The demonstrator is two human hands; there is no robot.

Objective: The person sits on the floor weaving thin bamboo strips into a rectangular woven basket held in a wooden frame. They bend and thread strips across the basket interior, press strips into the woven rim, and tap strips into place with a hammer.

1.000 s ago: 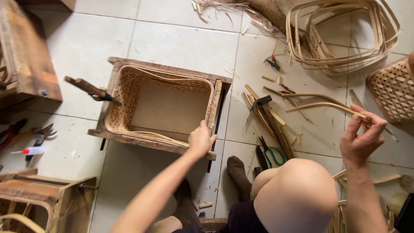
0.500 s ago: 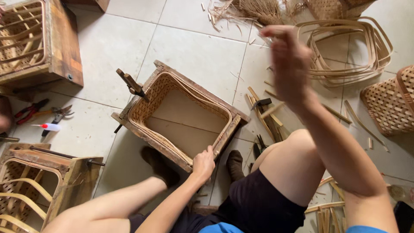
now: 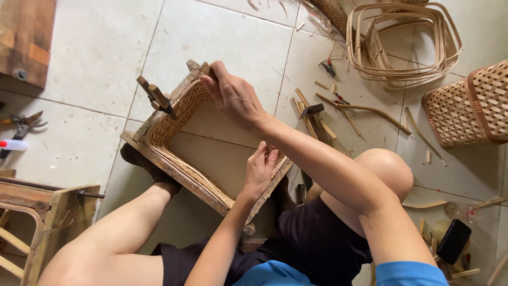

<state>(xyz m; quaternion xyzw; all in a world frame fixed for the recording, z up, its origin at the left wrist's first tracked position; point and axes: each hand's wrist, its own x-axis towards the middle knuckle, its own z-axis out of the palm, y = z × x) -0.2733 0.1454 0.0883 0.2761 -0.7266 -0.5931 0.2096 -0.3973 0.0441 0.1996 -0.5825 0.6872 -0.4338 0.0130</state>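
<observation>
A rectangular wooden frame [image 3: 174,172] with a woven bamboo basket wall inside it rests tilted on the tiled floor between my legs. My right hand [image 3: 233,95] reaches across and grips the frame's far corner. At the near right side, my left hand [image 3: 259,172] presses on the woven rim with its fingers curled over it. A wooden clamp [image 3: 156,98] sticks up from the frame's far left edge.
Bent bamboo hoops [image 3: 402,45] and a woven basket [image 3: 468,106] lie at the right. A hammer [image 3: 312,114], pliers and bamboo strips are scattered beside my knee. Wooden moulds stand at the left [image 3: 47,212], with pliers [image 3: 24,124] near them. A black phone [image 3: 454,241] lies at bottom right.
My right hand came down from the air, where it had been raised, onto the frame's far corner. The frame has turned and tilted further. My left hand stays on the near rim.
</observation>
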